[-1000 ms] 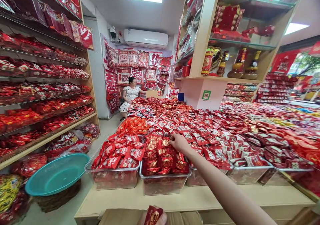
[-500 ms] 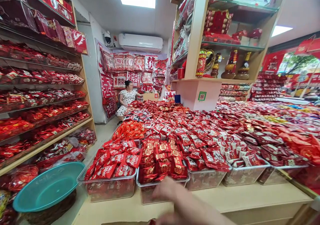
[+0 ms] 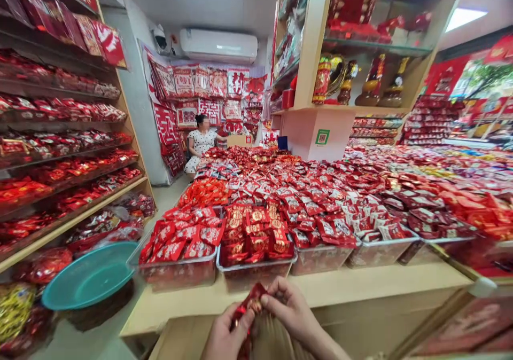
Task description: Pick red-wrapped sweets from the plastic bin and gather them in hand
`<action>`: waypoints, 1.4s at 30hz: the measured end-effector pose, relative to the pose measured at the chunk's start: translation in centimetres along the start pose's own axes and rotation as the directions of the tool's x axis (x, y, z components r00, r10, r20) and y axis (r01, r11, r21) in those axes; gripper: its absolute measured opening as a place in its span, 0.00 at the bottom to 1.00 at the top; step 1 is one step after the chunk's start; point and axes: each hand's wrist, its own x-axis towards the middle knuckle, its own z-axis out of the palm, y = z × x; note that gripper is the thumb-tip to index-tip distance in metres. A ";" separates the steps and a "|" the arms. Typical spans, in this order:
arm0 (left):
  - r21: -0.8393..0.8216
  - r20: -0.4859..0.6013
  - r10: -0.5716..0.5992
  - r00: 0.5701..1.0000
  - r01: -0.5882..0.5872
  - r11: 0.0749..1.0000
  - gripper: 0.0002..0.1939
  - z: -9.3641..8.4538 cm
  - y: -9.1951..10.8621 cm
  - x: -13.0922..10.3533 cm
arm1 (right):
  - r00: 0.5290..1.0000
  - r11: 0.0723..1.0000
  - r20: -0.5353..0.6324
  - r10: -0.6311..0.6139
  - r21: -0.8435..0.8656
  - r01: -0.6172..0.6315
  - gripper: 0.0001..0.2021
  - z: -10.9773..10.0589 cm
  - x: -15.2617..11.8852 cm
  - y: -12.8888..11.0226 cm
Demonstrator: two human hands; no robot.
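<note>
A shiny dark red wrapped packet with gold print (image 3: 255, 302) is held up between my two hands in front of the counter. My left hand (image 3: 225, 332) is closed on its lower left side, and more red wrapper shows below the thumb. On the upper right, my right hand (image 3: 289, 307) pinches the packet's edge between thumb and fingers. Just beyond is a clear plastic bin (image 3: 256, 275) heaped with red packets with gold print (image 3: 258, 229). Under my hands lies brown cardboard (image 3: 186, 332), partly hidden by them.
More clear bins of red packets, such as the left one (image 3: 176, 274), line the pale counter (image 3: 320, 285). A teal basin (image 3: 92, 274) stands at lower left beside stocked shelves (image 3: 60, 157). A person in a dotted dress (image 3: 201, 141) sits at the back.
My right hand has drawn back from the front of the gold-print packets' bin. Both hands are now together lower down, on a red packet. The view has tilted downward.
</note>
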 end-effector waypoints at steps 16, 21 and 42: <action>-0.034 0.058 -0.034 0.998 0.036 0.999 0.16 -0.1 1.8 -1.0 | 0.989 0.988 0.136 0.061 0.130 -0.079 0.14 1.1 -0.8 -1.6; -0.040 0.038 0.054 0.998 -0.052 0.998 0.15 0.1 2.1 -1.2 | 0.991 0.985 0.125 0.036 0.165 -0.057 0.14 1.1 -0.8 -0.6; 0.091 0.002 0.151 0.989 -0.151 0.984 0.18 -0.4 1.2 -0.4 | 0.964 0.997 0.264 -0.041 0.080 0.021 0.09 1.3 -1.5 -0.3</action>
